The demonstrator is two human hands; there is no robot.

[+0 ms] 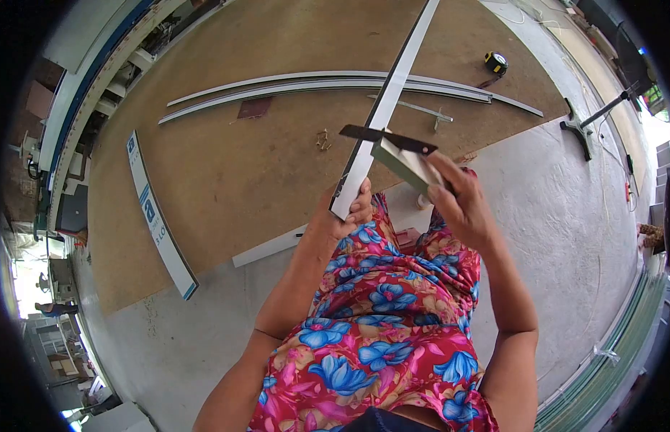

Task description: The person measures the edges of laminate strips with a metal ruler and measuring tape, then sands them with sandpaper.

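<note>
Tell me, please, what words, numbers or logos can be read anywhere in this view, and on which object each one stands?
White and blue strip on the board: a blue logo shaped like an "a", followed by small characters too blurred to read.
Tape measure: any markings too small to read.
Long strip in the left hand and try square in the right hand: no readable text.

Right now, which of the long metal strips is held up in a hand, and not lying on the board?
The straight white strip: the left hand grips its near end. The two curved strips lie flat on the brown board.
</note>
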